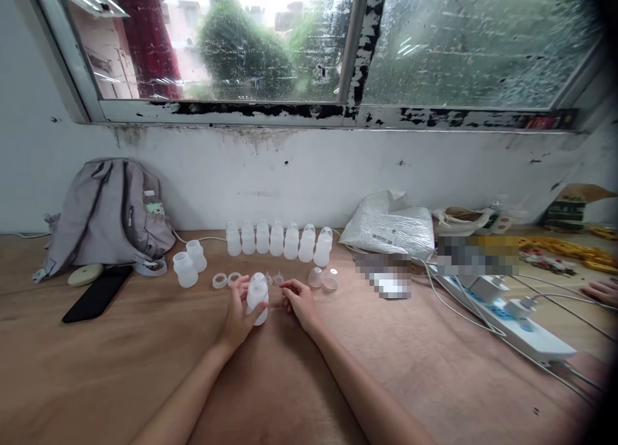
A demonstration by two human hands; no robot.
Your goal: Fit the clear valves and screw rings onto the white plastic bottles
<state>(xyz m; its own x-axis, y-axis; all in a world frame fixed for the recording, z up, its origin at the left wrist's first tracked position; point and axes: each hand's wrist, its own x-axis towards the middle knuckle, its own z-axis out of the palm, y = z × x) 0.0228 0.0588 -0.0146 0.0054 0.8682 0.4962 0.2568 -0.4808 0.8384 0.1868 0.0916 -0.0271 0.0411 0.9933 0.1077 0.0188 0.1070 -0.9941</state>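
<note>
My left hand (239, 313) is wrapped round a translucent baby bottle (258, 301), which stands upright with a teat on top. Just to its right, my right hand (299, 300) has its fingers curled in, with the fingertips at a clear bottle teat (279, 279); whether they grip anything is hidden. Another teat (268, 278) sits partly behind the held bottle. White collar rings (219, 281) lie left of the bottle. Two clear domed caps (330, 283) rest beyond my right hand. At the left stand two open bottle bodies (185, 270).
A row of several capped bottles (277, 239) lines the back. On the left are a grey backpack (109, 213), a black phone (96, 295) and a round pale object (85, 275). Rightward lie a plastic package (391, 226), a power strip (526, 335) with cables, and another person's hand (601, 292).
</note>
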